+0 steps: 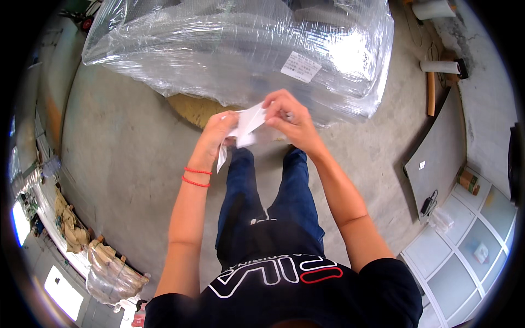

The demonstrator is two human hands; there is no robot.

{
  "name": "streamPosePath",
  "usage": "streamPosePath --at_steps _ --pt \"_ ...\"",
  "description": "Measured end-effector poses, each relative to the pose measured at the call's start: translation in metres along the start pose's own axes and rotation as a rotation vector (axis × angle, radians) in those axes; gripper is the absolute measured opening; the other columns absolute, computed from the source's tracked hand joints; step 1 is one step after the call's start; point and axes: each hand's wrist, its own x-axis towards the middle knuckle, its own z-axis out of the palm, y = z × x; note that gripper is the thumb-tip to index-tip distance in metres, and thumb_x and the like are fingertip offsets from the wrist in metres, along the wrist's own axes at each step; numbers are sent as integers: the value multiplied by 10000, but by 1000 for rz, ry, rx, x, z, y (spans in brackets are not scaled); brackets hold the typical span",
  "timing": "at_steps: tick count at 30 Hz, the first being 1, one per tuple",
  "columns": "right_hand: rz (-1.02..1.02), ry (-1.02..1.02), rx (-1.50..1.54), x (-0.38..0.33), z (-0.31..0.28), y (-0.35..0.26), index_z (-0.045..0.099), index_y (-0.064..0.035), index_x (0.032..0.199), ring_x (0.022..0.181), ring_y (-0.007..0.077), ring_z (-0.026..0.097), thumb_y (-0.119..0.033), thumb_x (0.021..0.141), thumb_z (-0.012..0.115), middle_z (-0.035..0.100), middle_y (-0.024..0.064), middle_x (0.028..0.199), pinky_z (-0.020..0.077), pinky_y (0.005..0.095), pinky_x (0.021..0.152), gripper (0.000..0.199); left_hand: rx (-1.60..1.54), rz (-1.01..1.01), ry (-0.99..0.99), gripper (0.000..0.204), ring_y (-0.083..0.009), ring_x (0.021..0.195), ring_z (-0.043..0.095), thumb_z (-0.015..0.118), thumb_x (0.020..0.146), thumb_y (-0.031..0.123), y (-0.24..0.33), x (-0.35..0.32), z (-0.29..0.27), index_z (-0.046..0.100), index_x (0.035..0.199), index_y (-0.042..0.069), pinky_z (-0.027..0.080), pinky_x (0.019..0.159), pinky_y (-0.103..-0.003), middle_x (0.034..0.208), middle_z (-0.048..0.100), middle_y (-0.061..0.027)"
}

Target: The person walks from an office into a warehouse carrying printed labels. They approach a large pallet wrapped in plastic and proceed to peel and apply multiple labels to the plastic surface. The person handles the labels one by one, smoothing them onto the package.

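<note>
Both of my hands are raised in front of the wrapped load, with white paper, label-like sheets [250,121] between them. My left hand [215,134] is closed on the left part of the paper, and a loose strip hangs below it. Red bead bracelets circle that wrist. With bent fingers, my right hand [294,121] pinches the paper's upper right edge. The lower part of the paper is blurred. Just beyond stands a large load in clear stretch wrap [219,54], bearing a white printed label [301,67] on its near side.
A yellowish-brown base [199,109] shows under the load. Rolls of film [440,67] and a dark panel [437,153] lie by the right wall, near a framed glass partition [459,262]. Plastic-wrapped brown bundles [106,268] stand at the lower left on the concrete floor [136,164].
</note>
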Motion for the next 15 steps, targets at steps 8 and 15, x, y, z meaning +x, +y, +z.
streamPosePath --at_steps 8,15 --pt "86 350 324 8 -50 -2 529 -54 916 673 72 409 -45 711 603 501 -11 764 343 198 624 218 -33 -27 500 128 -43 427 364 497 781 146 -82 17 -110 534 708 48 238 330 -172 554 435 16" --pt "172 -264 -479 73 -51 10 441 -172 1187 642 123 427 -4 698 551 469 19 726 368 268 632 529 24 -86 504 156 -47 426 386 500 796 171 -104 -12 -111 553 801 24 276 331 -176 589 480 3"
